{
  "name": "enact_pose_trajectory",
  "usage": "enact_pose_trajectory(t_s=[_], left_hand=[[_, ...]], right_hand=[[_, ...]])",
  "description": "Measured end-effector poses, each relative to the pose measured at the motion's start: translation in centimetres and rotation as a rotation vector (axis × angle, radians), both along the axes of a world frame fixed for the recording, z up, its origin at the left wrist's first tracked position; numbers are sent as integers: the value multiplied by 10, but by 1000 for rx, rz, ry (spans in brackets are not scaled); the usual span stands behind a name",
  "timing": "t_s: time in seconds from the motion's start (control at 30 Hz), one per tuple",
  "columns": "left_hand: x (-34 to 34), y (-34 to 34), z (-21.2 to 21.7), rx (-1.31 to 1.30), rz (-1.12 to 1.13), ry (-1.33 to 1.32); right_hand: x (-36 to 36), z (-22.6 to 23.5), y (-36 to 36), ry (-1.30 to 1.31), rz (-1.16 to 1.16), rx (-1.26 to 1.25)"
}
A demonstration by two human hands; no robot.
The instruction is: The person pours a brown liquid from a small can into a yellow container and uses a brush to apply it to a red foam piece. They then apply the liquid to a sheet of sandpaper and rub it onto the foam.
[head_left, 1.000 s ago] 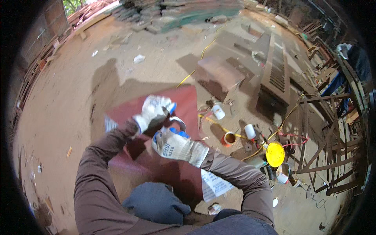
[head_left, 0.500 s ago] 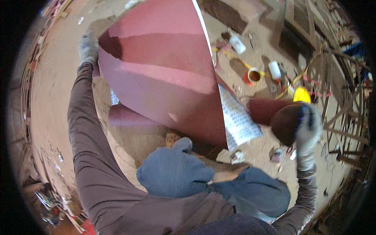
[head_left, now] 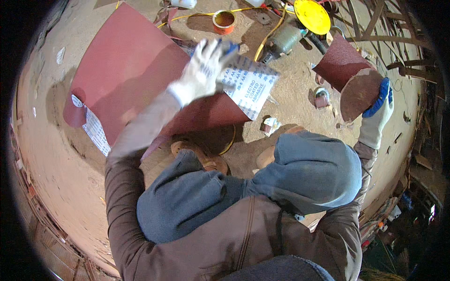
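A large reddish-brown sandpaper sheet with a white printed backing lies before me, its edges curling up. Above its right part is my left hand, in a white and blue glove; slightly blurred, the fingers look spread and hold nothing. At the right, my gloved right hand grips the edge of a round brown disc, fingers partly hidden behind it. Against the disc's far side shows a smaller reddish-brown sandpaper piece; whether the two are joined I cannot tell.
Beyond the sheet stand an orange-rimmed pot and an angle grinder with a yellow cord. A yellow disc lies farther right. A small crumpled packet rests near my feet. Metal frames line the far right.
My left hand has let go of the sheet's far left edge and moved right, over its right part. The sheet has dropped lower and flatter. The right hand still grips the disc, now slightly higher.
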State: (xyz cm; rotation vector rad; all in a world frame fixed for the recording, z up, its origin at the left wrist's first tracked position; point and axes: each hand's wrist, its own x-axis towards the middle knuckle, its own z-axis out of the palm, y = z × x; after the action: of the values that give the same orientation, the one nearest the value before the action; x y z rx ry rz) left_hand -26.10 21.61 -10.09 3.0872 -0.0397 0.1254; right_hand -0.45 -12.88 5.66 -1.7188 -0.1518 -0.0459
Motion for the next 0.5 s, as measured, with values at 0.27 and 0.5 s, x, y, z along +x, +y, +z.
enact_pose_trajectory(t_s=[0.27, 0.5], left_hand=[[18, 43, -27, -103, -87, 541], [-324, 211, -41, 285, 64, 765]], right_hand=[[5, -33, -76, -56, -144, -38], [9, -67, -90, -33, 3, -280]])
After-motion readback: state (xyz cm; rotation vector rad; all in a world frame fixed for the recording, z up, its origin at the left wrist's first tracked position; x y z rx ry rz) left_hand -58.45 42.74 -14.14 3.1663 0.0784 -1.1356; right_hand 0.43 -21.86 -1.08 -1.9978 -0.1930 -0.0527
